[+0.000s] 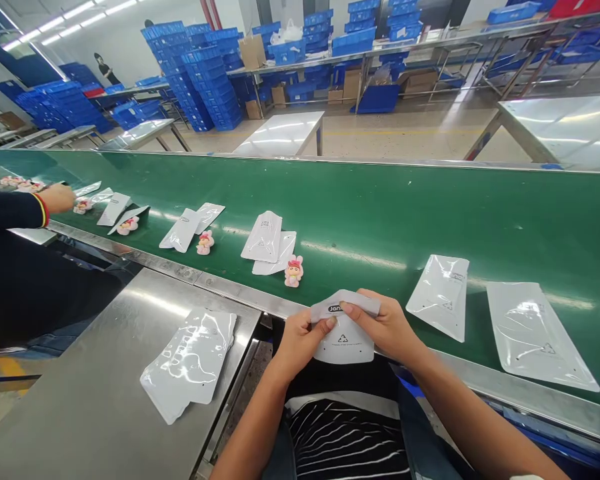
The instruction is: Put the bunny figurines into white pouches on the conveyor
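Observation:
Both of my hands grip one white plastic pouch [347, 345] over the near edge of the belt. My left hand [300, 343] pinches its upper left side, and my right hand [387, 323] pinches the upper right, thumb pressed beside dark printed lettering. The pouch's top is bent over toward me; what it contains is hidden. Just beyond my left hand, a small pink rabbit-eared figurine [294, 272] sits on the belt against two overlapping pouches [263, 237]. Right of my right hand lie a white pouch [439, 293] and another pouch [540, 330].
The green conveyor belt [360, 200] runs across in front of me. A pile of pouches [193, 360] lies on the metal table [100, 400] at left. A co-worker's hand [57, 198] reaches over the belt among pouches and figurines. Blue crates [210, 80] are stacked behind.

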Available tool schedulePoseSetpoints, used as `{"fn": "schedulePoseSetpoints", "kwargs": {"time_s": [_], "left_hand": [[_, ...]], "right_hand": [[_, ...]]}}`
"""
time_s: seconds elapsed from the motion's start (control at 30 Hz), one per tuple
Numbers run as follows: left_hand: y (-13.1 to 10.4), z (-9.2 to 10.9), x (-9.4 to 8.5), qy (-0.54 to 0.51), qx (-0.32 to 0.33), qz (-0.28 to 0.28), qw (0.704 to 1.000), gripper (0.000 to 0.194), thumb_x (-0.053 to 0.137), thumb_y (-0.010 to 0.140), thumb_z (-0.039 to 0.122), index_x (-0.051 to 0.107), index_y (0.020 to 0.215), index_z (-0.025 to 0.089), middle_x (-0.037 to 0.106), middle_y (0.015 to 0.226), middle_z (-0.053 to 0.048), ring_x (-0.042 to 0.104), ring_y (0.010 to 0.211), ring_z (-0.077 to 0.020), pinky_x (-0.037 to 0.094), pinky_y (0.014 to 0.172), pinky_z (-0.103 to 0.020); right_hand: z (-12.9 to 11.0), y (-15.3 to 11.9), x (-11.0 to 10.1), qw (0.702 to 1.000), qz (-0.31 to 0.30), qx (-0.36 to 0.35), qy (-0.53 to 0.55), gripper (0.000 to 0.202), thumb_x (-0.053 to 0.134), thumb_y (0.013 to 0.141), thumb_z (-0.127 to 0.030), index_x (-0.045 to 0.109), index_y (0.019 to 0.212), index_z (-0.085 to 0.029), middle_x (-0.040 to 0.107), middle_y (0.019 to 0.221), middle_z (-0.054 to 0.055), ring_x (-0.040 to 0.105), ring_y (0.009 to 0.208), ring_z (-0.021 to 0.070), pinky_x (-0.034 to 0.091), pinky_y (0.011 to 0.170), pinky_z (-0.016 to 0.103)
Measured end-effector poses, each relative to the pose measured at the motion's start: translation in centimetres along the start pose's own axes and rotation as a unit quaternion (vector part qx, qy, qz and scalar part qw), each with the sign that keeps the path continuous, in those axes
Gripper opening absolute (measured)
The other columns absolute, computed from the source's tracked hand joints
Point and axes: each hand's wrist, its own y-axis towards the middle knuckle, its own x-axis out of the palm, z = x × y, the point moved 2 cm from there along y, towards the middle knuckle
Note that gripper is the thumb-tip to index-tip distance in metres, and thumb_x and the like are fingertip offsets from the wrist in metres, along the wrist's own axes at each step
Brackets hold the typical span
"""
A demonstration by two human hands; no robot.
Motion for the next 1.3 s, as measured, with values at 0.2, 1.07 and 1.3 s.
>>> {"fn": "schedulePoseSetpoints", "kwargs": {"time_s": [0.2,1.07,1.3], "left_hand": [[0.3,0.4,0.4,-0.092,-0.028,-0.033,0.995,0.036,0.059,0.079,0.044,0.066,0.093,0.012,0.064,0.080,-0.005,0.057,0.072,-0.0175,0.043,0.064,-0.026],[-0.3,-2.1,0.5,-0.001,-0.007,0.075,0.997,0.029,0.065,0.076,0.038,0.066,0.091,0.014,0.069,0.088,-0.004,0.061,0.081,-0.0200,0.046,0.070,-0.027],[-0.5,-1.8,-0.2,-0.127,-0.014,-0.008,0.992,0.038,0.067,0.072,0.042,0.066,0.097,0.013,0.067,0.096,-0.008,0.060,0.092,-0.0250,0.046,0.080,-0.032]], "right_hand": [[0.8,-0.1,0.7,1.000,-0.017,0.010,0.006,0.035,0.047,0.087,-0.047,0.051,0.068,-0.018,0.049,0.067,0.001,0.047,0.059,0.0122,0.038,0.050,0.022],[4.1,-3.1,0.8,0.972,-0.131,0.139,0.140,0.030,0.055,0.084,-0.044,0.059,0.078,-0.015,0.063,0.064,0.002,0.059,0.056,0.0132,0.049,0.055,0.024],[4.0,-3.5,1.0,0.980,-0.125,0.110,0.110,0.029,0.052,0.086,-0.042,0.059,0.077,-0.016,0.058,0.062,0.000,0.056,0.057,0.0131,0.045,0.053,0.023]]}}
